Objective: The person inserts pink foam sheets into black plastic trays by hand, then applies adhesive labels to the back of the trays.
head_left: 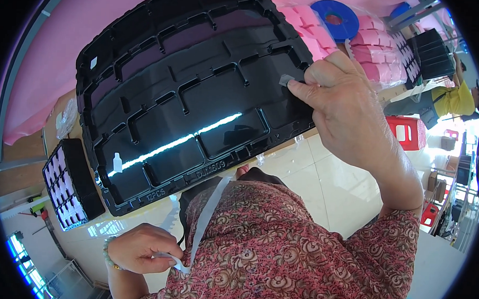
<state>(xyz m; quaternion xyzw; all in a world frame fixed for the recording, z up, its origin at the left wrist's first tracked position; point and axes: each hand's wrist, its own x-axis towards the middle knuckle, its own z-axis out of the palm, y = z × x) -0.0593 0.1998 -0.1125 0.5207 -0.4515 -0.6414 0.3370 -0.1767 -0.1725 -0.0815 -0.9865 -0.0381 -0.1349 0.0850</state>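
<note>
A large black plastic tray (216,56) with moulded compartments lies tilted in front of me. At its right side is my right hand (352,103), fingers curled and thumb tip against a small greyish translucent sticker (285,80) over the tray surface. Two white stickers show on the tray: a bottle-shaped one (117,162) at the lower left and a small one (94,62) at the upper left. Low on the left, near my body, my left hand (143,249) is closed on a narrow white strip (210,212), whose length runs up across my patterned top.
Left of the tray stands a stack of black trays (69,183) with pink pieces. Pink foam pieces (377,51) in clear wrap and a blue reel (335,20) lie at the upper right. A red stool (406,132) and a person in yellow (455,99) are farther right.
</note>
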